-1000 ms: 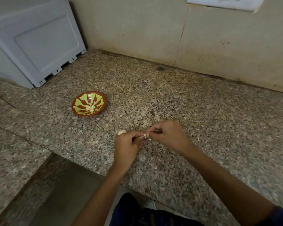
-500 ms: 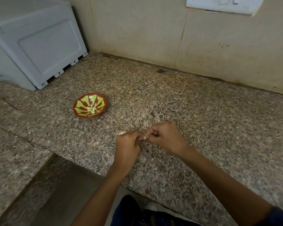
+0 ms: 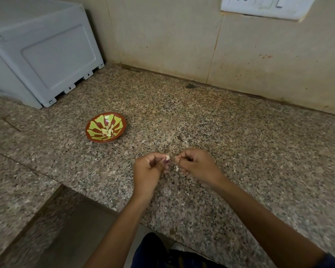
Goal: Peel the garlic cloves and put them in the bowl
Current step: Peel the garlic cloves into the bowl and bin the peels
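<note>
We hold both hands just above the counter (image 3: 240, 151), close together and near its front edge, so any skin that comes away drops onto the stone rather than into the bowl (image 3: 106, 127). Our left hand (image 3: 149, 169) is curled, with the garlic clove (image 3: 167, 157) pinched at its fingertips; the pale tip of the clove shows just past the thumb. Our right hand (image 3: 195, 163) is curled too, its thumb and forefinger pressed together a little to the right of the clove. It seems to pinch a scrap of skin, though that is too small to make out for sure. A pale bit (image 3: 176, 168) shows between the two hands, lower down; we cannot tell whether it is held or lying on the counter. We judge that the peeling of this clove is under way and not yet finished.

The bowl sits on the counter up and to the left of our hands, well apart from them, with several peeled cloves (image 3: 108, 130) already heaped in its middle. Nothing stands between our left hand and the bowl, so the way over is open stone. Beyond the bowl, a grey box (image 3: 46, 55) stands against the wall (image 3: 162, 35), far enough off not to hamper a reach. A socket plate (image 3: 267, 4) is set high on the wall. The front edge of the counter runs just below our wrists, so a dropped clove could roll off there.
</note>
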